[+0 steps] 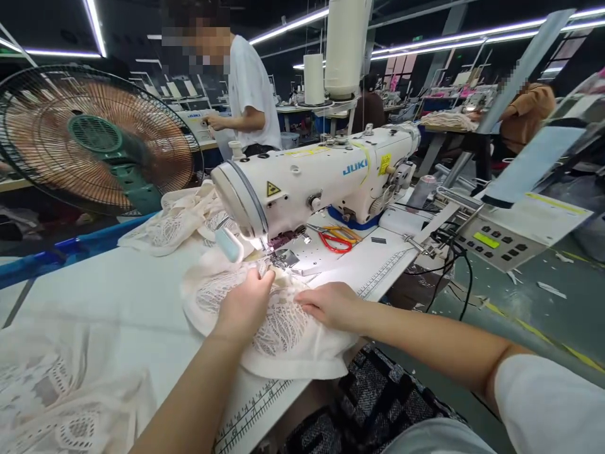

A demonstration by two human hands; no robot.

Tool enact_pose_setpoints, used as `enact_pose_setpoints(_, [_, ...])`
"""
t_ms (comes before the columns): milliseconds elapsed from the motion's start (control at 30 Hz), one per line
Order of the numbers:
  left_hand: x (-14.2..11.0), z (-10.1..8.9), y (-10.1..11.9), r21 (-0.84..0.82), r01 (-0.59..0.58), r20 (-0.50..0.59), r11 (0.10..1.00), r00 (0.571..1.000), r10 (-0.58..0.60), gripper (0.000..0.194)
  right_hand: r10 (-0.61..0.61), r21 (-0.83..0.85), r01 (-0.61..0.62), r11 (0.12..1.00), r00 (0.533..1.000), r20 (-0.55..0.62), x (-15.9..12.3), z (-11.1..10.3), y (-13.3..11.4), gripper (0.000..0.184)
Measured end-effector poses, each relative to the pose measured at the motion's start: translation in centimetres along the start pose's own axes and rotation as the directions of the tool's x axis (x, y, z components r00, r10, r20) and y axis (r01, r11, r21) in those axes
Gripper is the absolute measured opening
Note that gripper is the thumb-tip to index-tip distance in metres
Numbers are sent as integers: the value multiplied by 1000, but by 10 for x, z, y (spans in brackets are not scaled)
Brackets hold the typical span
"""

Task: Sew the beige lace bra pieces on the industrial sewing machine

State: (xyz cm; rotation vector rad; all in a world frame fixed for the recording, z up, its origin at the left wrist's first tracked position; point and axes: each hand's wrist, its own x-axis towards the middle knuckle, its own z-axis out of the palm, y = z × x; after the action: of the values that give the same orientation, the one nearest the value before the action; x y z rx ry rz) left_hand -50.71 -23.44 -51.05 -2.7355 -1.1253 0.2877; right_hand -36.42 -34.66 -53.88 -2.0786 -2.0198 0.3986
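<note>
A cream lace garment (278,331) lies on the white table, its upper edge running under the needle area of a white sewing machine (302,183). My left hand (246,299) is closed on the lace just in front of the presser foot, with thumb and fingers pinched. To the right, my right hand (331,304) pinches the garment's edge between thumb and fingertips. Lamp light falls on the cloth at the needle, and the exact stitching point is partly hidden by the machine head and my left hand.
Red-handled scissors (335,241) lie on the machine bed. More lace pieces rest behind (161,227) and at the near left (61,391). A large fan (94,135) stands at left; a control panel (496,243) is at right. A co-worker (253,94) stands beyond the machine.
</note>
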Motion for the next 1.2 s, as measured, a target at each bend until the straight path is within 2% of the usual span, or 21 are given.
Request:
enact_pose_setpoints(233, [-1,-1,-6,-49,35,47,998,998,-33,20,27,-81,-23,996,998,51,1,5,-7,36])
enact_pose_setpoints(367, [4,2,-15,-83,31,72,996,997,-25,19,36,-153,-30,988,999,32,-6,-13,3,35])
enact_pose_setpoints(433, [6,1,-19,-110,21,84,994,996,-12,18,105,-208,-103,973,994,-3,-14,-31,22,31])
enact_pose_setpoints(567, [9,-1,-20,-136,11,108,991,994,3,17,265,-314,-277,908,961,-80,-31,-61,80,27])
enact_pose_setpoints(667, [9,-2,-19,-126,17,100,992,995,-5,18,319,-341,-329,880,944,-88,-39,-64,116,26])
enact_pose_setpoints(733, [9,-1,-18,-129,25,96,991,995,-12,18,332,-336,-348,875,937,-106,-42,-58,128,27])
enact_pose_setpoints(833, [8,1,-19,-145,27,78,989,997,-16,20,316,-320,-351,880,936,-157,-43,-49,129,28])
enact_pose_setpoints(933, [7,0,-18,-147,28,57,989,998,-20,23,262,-303,-310,901,947,-187,-44,-42,118,26])
enact_pose_setpoints(1033, [5,-3,-17,-146,11,22,989,1000,-8,23,203,-287,-258,922,957,-209,-45,-41,105,22])
enact_pose_setpoints(1200, [0,-5,-16,-151,2,-46,989,999,-9,24,117,-286,-208,935,945,-305,-50,-40,96,27])
